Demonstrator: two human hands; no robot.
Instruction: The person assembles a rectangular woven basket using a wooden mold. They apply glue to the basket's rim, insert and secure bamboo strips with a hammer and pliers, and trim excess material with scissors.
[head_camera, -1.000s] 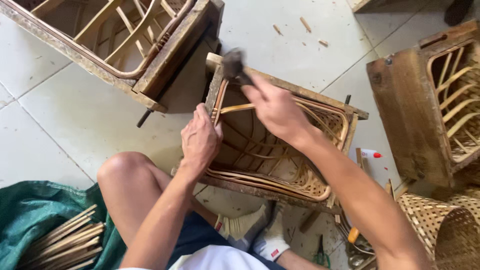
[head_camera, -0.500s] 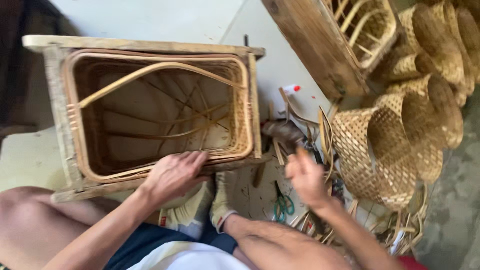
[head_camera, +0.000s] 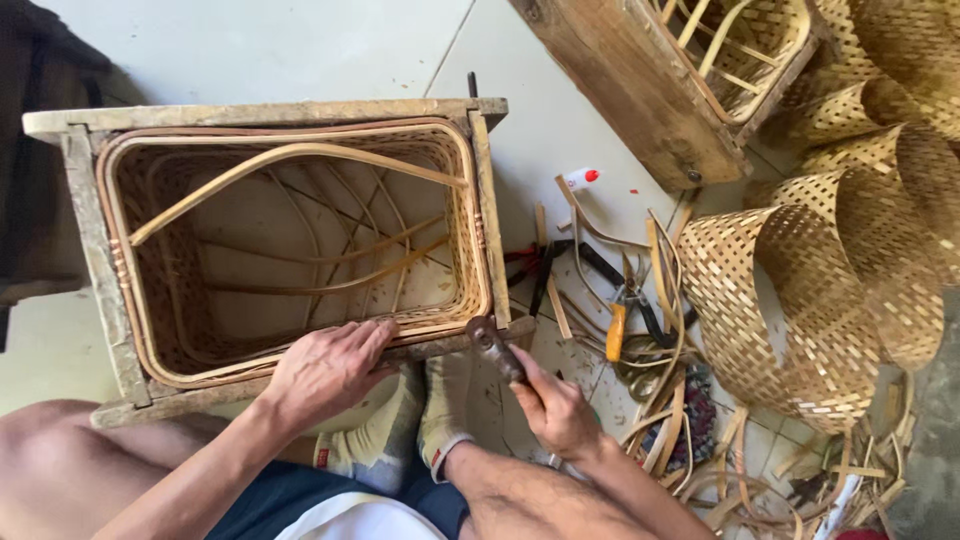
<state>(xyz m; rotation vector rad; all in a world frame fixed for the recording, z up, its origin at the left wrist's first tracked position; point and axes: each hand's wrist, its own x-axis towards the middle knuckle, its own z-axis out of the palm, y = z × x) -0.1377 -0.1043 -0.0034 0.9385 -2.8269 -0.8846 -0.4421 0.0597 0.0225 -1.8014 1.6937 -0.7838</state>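
— Head view, starting left of the wooden frame (head_camera: 92, 262): what's there?

— Only a dark cloth (head_camera: 40, 150) by its left edge. Inside the frame sits the half-woven rattan basket (head_camera: 300, 250), and the left hand (head_camera: 325, 372) lies spread flat on its near rim.

— And right of the frame?

— At its near right corner the right hand (head_camera: 556, 408) is wrapped around a small hammer (head_camera: 493, 345), head touching the corner. Beyond lie pliers (head_camera: 622, 318), loose rattan strips (head_camera: 660, 300), then stacked woven baskets (head_camera: 800, 300).
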